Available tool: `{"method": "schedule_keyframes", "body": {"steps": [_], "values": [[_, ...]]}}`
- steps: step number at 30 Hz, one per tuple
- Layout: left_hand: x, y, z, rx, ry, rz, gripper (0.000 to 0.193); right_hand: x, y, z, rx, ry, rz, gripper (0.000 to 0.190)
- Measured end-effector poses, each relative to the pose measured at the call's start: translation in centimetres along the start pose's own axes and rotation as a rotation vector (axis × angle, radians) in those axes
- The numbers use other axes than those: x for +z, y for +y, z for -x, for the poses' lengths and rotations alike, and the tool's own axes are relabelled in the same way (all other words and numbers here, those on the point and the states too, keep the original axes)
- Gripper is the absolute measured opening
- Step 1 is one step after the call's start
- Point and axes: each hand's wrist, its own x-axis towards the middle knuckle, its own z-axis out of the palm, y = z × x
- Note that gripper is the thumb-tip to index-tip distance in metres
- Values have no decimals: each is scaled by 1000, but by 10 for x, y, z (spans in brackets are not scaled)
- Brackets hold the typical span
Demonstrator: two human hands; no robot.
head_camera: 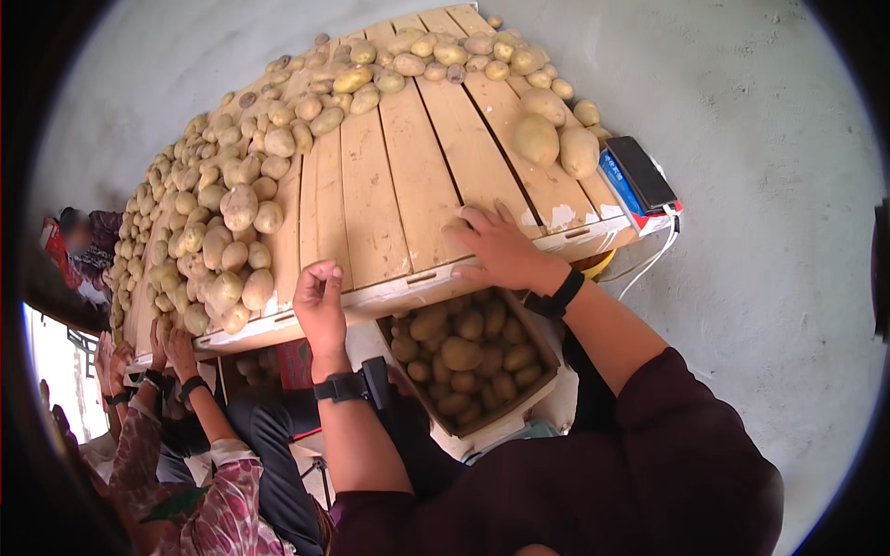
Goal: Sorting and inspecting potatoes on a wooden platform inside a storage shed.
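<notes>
My left hand is raised at the table's front edge, fingers curled in and thumb against them. I see nothing held in it. My right hand rests on the wooden slatted table top with its fingers apart, the thumb near the white-painted edge. No held thing shows there, though the underside of the palm is hidden. Left of my left hand lies a large heap of potatoes. Several big potatoes sit beyond my right hand. Below the edge, a box full of potatoes stands before me.
A black phone with a white cable lies on a blue box at the right corner. A co-worker's hands touch the table edge at left, with another pair of hands beyond. Another person is farther off.
</notes>
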Motion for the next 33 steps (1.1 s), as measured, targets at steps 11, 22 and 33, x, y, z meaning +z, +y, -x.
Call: {"method": "schedule_keyframes", "body": {"steps": [11,22,33], "values": [[7,-16,3,282,-313,-1210,64,1,37,5,191,138,245,50],[14,-24,-2,321,-280,-1414,65,9,44,3,258,87,264,52],[6,-26,-14,202,-484,-1435,73,-7,29,2,331,37,163,47]]}}
